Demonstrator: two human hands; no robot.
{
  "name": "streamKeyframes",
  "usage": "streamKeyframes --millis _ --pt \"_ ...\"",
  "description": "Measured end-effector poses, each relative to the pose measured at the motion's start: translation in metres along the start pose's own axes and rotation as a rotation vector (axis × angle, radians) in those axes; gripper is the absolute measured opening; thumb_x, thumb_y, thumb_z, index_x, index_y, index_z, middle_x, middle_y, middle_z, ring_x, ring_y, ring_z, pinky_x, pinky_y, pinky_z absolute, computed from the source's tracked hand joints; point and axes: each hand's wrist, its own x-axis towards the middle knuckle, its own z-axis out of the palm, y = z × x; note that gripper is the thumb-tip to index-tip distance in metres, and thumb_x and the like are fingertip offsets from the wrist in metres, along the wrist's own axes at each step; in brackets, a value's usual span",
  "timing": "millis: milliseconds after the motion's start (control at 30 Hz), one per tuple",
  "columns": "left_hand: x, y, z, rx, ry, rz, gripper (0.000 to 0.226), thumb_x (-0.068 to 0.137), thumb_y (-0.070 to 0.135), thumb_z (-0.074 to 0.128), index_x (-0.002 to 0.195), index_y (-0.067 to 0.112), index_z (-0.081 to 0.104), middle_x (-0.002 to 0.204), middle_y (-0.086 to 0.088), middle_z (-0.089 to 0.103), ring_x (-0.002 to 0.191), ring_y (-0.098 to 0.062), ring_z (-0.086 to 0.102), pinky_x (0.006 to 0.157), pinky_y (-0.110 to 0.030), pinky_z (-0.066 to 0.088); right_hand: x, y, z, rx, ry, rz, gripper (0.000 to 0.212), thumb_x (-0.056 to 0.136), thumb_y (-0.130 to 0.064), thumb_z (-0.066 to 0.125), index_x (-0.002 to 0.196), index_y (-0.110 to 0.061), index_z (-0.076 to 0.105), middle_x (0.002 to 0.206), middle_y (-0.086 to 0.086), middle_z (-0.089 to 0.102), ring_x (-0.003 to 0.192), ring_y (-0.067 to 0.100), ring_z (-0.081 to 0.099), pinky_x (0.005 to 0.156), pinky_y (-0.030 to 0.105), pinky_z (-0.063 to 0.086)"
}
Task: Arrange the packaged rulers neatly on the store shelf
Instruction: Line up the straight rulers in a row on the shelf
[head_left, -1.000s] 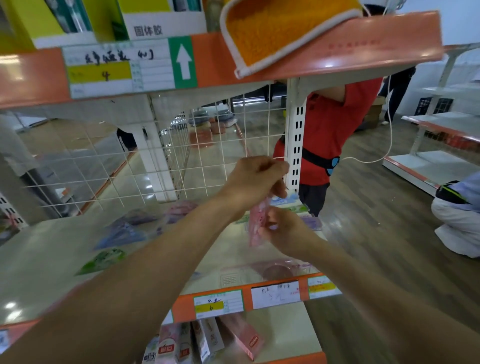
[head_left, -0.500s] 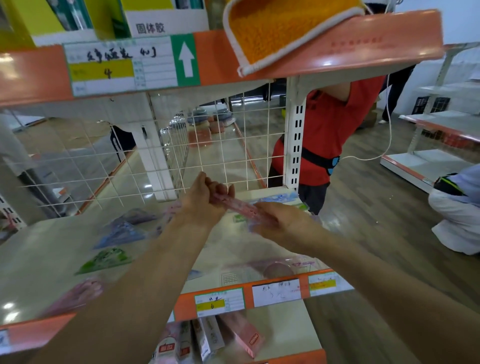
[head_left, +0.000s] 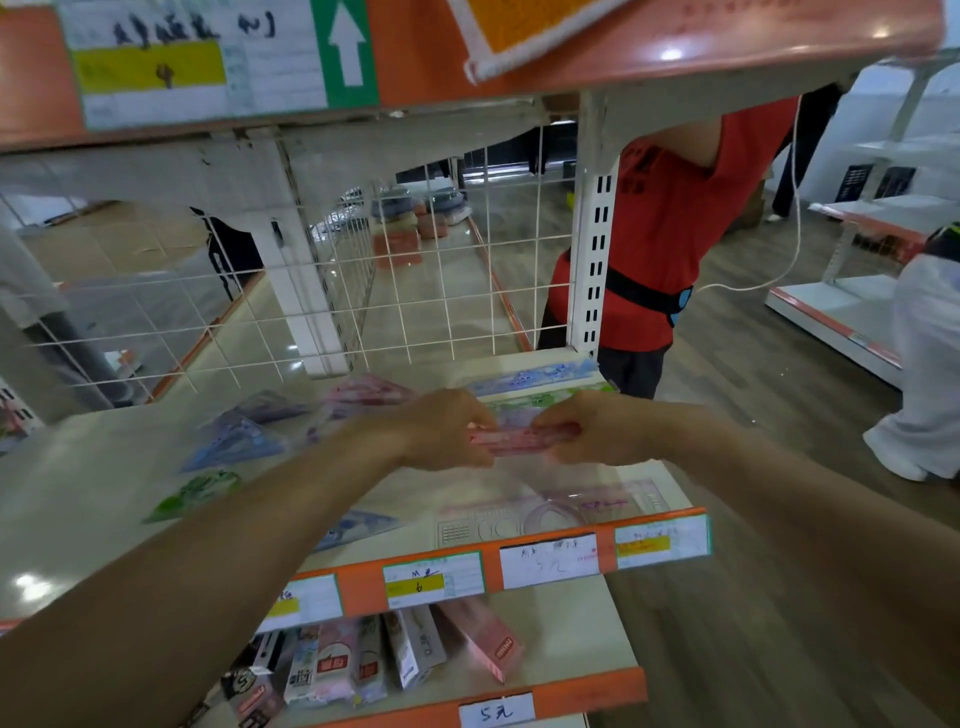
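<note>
1. Now your left hand pinches one end of the pink ruler pack and your right hand pinches the other end, fingers curled round it.
2. Half a second ago the pack slanted up toward your left hand. It now lies level, and your left hand has come lower and closer to the right one.
3. The pack bridges the gap between your two grips, above and behind the orange price rail. You cannot tell whether it touches the shelf board.
4. Just behind the rail, below the held pack, lies a clear set-square pack.
5. Farther behind the rail, beyond your hands, a green ruler pack and a blue ruler pack lie by the back edge.
6. Behind the rail's left stretch, a blue triangle pack and a green pack lie flat.
</note>
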Motion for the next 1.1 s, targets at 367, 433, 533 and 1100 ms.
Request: streamKeyframes --millis 367,433,533,1100 --pt "0.007 0.009 0.024 0.257 0.033 0.006 0.030 0.090 0.043 0.057 0.104 0.017 0.066 0.086 0.004 0.051 0.074 -0.017 0.046 0.065 -0.026 0.034 0.010 0.006 0.015 -0.233 0.040 0.012 0.022 0.080 -0.025 0.060 0.100 -0.026 0.067 0.085 -0.005 0.056 0.082 0.021 0.059 0.065 0.028 0.047" --pt "0.007 0.010 0.024 0.255 0.017 -0.004 0.031 0.089 0.043 0.058 0.103 0.017 0.067 0.091 0.002 0.060 0.076 -0.018 0.050 0.066 -0.027 0.036 0.011 0.006 0.012 -0.230 0.008 0.035 0.025 0.079 -0.026 0.060 0.103 -0.027 0.067 0.089 -0.004 0.058 0.083 0.022 0.060 0.073 0.036 0.053" --pt "0.008 0.010 0.023 0.255 0.008 -0.006 0.031 0.088 0.042 0.059 0.105 0.017 0.066 0.101 -0.001 0.064 0.080 -0.018 0.052 0.068 -0.027 0.038 0.010 0.005 0.011 -0.271 -0.013 0.036 0.028 0.081 -0.026 0.059 0.108 -0.027 0.068 0.091 -0.004 0.054 0.085 0.023 0.059 0.074 0.036 0.052" --pt "-0.001 0.008 0.017 0.260 -0.061 -0.064 0.028 0.086 0.031 0.063 0.110 0.017 0.066 0.109 -0.002 0.062 0.101 -0.023 0.058 0.088 -0.034 0.048 -0.001 0.002 0.003 -0.455 -0.084 0.059 0.021 0.086 -0.017 0.055 0.102 -0.011 0.067 0.100 0.008 0.061 0.090 0.024 0.059 0.070 0.030 0.045"
